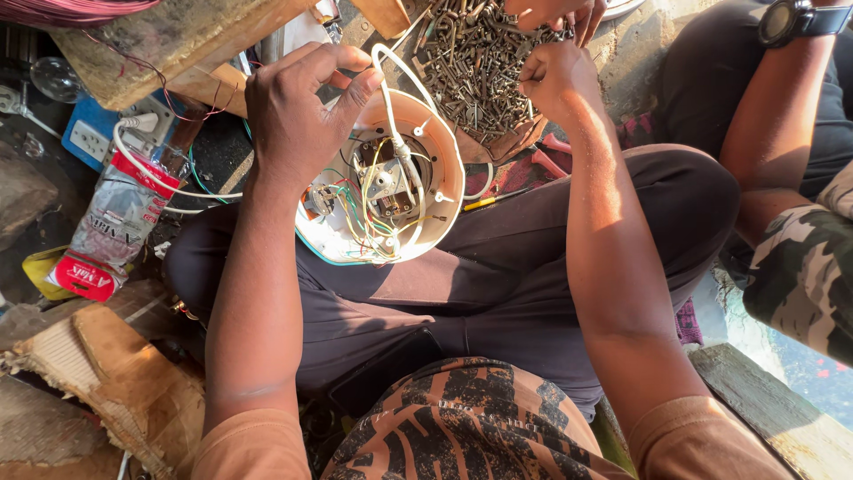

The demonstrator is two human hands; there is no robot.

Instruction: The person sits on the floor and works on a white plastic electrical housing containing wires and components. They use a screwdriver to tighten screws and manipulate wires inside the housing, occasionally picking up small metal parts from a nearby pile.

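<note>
A round white appliance base lies open on my lap, with coloured wires and a small part inside. My left hand pinches the white cable that loops over the base's rim. Farther off, my right hand is closed over a heap of rusty screws and bolts, fingers curled on small pieces. Another person's hand reaches into the same heap from above.
Another person sits at right, with a wristwatch and camouflage trousers. A white power strip, a red and white packet, wood blocks and torn cardboard lie at left. A yellow-handled screwdriver rests beside the base.
</note>
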